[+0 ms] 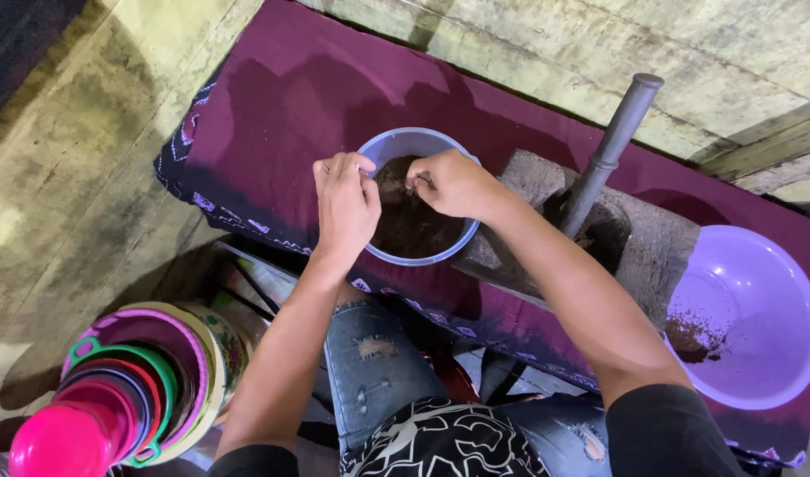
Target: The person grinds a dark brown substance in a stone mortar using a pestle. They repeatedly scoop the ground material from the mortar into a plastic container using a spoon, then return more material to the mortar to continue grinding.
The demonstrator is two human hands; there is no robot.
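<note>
A blue plastic bowl [403, 144] holding dark brown powder [414, 225] rests on a maroon cloth [281, 97]. My left hand [346, 201] hovers over the bowl's left rim, fingers pinched together at the top. My right hand [453, 183] is above the bowl's right side, fingers curled and pinched toward the left hand. Both hands seem to hold a small bit of the dark material between the fingertips; what exactly is pinched is too small to tell.
A stone mortar block [634, 234] with a dark metal pestle [612, 146] stands right of the bowl. A purple basin [758, 309] with some brown powder is at the far right. Stacked colourful plastic bowls [122, 389] lie at lower left on the concrete floor [87, 159].
</note>
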